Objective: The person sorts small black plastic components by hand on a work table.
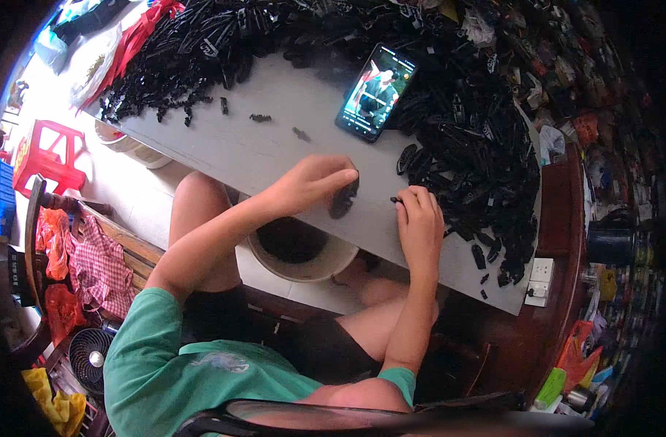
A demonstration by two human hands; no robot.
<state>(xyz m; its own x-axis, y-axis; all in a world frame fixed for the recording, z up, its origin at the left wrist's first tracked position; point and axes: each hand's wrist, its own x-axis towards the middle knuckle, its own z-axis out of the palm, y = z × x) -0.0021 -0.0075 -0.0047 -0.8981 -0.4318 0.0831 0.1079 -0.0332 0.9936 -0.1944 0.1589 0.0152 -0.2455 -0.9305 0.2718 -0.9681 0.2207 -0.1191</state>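
My left hand [315, 177] is over the near edge of the grey tabletop [275, 102], its fingers closed on a dark, oval black plastic piece [343, 199] that hangs down, slightly blurred. To its right, my right hand [420, 222] rests by the table edge, thumb and fingers pinching a small black plastic part [396, 199]. Just beyond the right hand lies a large heap of black plastic parts [464, 167], with some oval shells [406, 159] at its near side. A few loose black bits [260, 118] lie on the table farther left.
A lit phone [377, 91] leans at the heap's edge. Another pile of small black parts [173, 73] covers the far left. Below the table edge, between my legs, stands a pale bucket [304, 275] with dark contents. A red stool [50, 156] and a wooden bench [140, 255] are left.
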